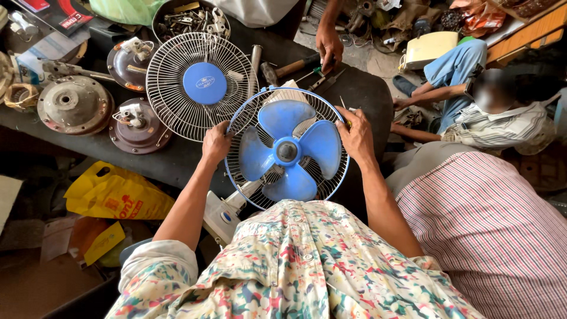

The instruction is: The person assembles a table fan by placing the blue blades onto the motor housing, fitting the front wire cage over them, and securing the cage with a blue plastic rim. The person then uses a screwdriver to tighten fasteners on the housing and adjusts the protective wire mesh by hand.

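Note:
A table fan with a blue three-blade propeller (287,151) and a white rear wire guard (236,171) lies against the black bench in front of me. My left hand (216,143) grips the guard's left rim. My right hand (356,136) holds the guard's upper right rim, with something thin between its fingers. The fan's white base (222,217) points down toward my floral shirt. The loose front guard (201,84), white wire with a blue centre disc, lies flat on the bench just beyond.
Three round motor housings (75,104) sit at the bench's left. A hammer (287,67) and screwdrivers lie under another person's hand (328,42) at the far edge. A person in a striped shirt (484,218) stands at my right; another crouches beyond. A yellow bag (115,195) lies lower left.

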